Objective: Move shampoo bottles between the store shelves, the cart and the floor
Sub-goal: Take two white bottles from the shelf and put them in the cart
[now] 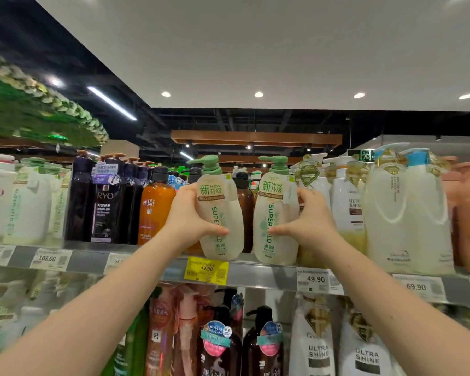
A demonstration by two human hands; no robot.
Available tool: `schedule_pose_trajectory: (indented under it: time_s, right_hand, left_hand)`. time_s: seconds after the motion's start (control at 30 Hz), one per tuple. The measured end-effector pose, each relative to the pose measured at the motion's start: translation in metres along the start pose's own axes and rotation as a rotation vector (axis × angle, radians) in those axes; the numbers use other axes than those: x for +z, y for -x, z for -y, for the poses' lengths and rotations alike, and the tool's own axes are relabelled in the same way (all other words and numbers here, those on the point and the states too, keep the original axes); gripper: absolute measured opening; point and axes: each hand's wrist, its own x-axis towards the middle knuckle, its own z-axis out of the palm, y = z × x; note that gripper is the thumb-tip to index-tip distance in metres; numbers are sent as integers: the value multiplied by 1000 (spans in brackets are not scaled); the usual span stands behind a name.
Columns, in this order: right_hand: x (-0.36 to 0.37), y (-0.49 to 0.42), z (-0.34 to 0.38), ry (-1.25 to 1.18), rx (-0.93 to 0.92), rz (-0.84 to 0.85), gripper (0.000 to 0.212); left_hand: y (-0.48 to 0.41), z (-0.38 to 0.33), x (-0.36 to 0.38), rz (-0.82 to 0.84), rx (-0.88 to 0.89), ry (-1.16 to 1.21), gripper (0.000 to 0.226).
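Two pale shampoo bottles with green pump tops and "SUPER MILD" labels stand side by side at the front edge of the top shelf (258, 276). My left hand (189, 217) grips the left bottle (221, 213) from its left side, thumb across the front. My right hand (307, 218) grips the right bottle (276, 213) from its right side, thumb on the front. Both bottles are upright, and their bases sit at the shelf's front lip.
Dark RYO bottles (103, 202) and an orange bottle (155, 210) stand to the left, large white pump bottles (404, 213) to the right. Brown bottles stand behind the held pair. A lower shelf holds more bottles (318, 346). Price tags line the shelf edge.
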Motion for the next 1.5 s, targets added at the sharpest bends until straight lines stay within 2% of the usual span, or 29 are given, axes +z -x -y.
schedule_pose_trajectory:
  time_s: [0.17, 0.23, 0.3, 0.4, 0.5, 0.63, 0.77, 0.93, 1.07, 1.23, 1.37, 1.5]
  right_hand:
    - [-3, 7, -5, -88, -34, -26, 91]
    - [0, 10, -6, -117, -48, -7, 92]
    - [2, 15, -5, -157, -96, 0, 84]
    - [2, 22, -4, -274, -167, -5, 73]
    - [-6, 18, 4, -428, -191, -56, 74]
    - [-17, 13, 27, -557, -218, -59, 78]
    - [3, 29, 61, -612, -244, 30, 77]
    - [68, 68, 125, -802, -211, 217, 74]
    - [138, 109, 205, -901, -206, 351, 74]
    - [232, 171, 312, -1021, -184, 533, 76]
    - [321, 230, 395, -1094, -123, 690, 87]
    - [406, 298, 470, -1118, -44, 833, 74]
  left_hand:
    - [19, -5, -2, 43, -150, 195, 86]
    - [26, -7, 0, 49, -166, 293, 84]
    - [32, -11, 1, 10, -169, 351, 81]
    - [33, -19, -9, -108, -77, 306, 86]
    - [31, -25, -39, -206, 21, 259, 88]
    - [43, -27, -87, -248, 3, 195, 82]
    - [68, -13, -141, -281, -94, 200, 78]
    - [110, 19, -227, -311, -160, 135, 80]
    - [155, 41, -319, -327, -202, 73, 85]
    - [220, 77, -449, -343, -311, -62, 75]
    - [287, 113, -559, -351, -435, -197, 88]
    - [367, 146, -650, -410, -575, -284, 101]
